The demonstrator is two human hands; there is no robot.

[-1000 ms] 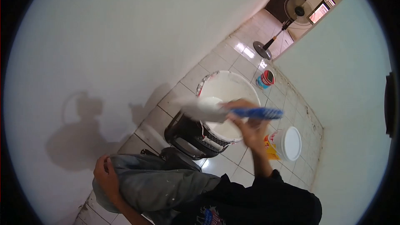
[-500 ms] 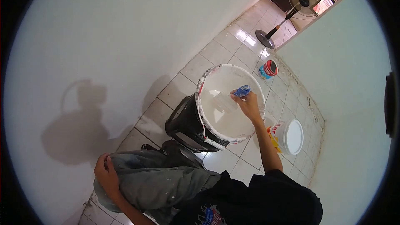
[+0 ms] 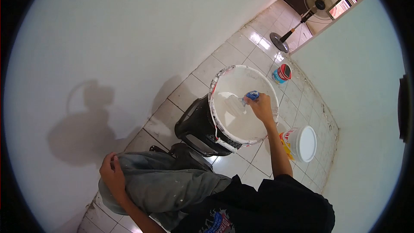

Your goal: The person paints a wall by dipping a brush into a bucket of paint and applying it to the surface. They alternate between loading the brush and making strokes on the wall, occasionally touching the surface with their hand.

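Observation:
My right hand (image 3: pixel 261 107) grips the blue handle of a paintbrush (image 3: pixel 251 96) and holds it down inside a large white paint bucket (image 3: pixel 224 77). The brush's bristle end is dipped toward the white paint and partly hidden. The bucket stands on a black stool (image 3: pixel 196 127) on the tiled floor. My left hand (image 3: pixel 112 173) rests on my raised knee, its fingers curled on the grey, paint-spotted trouser fabric (image 3: pixel 164 187).
A white wall (image 3: pixel 108 51) rises on the left and a pale green wall (image 3: pixel 366 95) on the right. A small lidded white bucket (image 3: pixel 302 143) and a small red-and-blue can (image 3: pixel 282 73) stand on the floor. A pedestal fan (image 3: pixel 302 17) stands at the doorway.
My right hand brought the brush from above the bucket's rim down into the bucket. The left hand has stayed on the knee.

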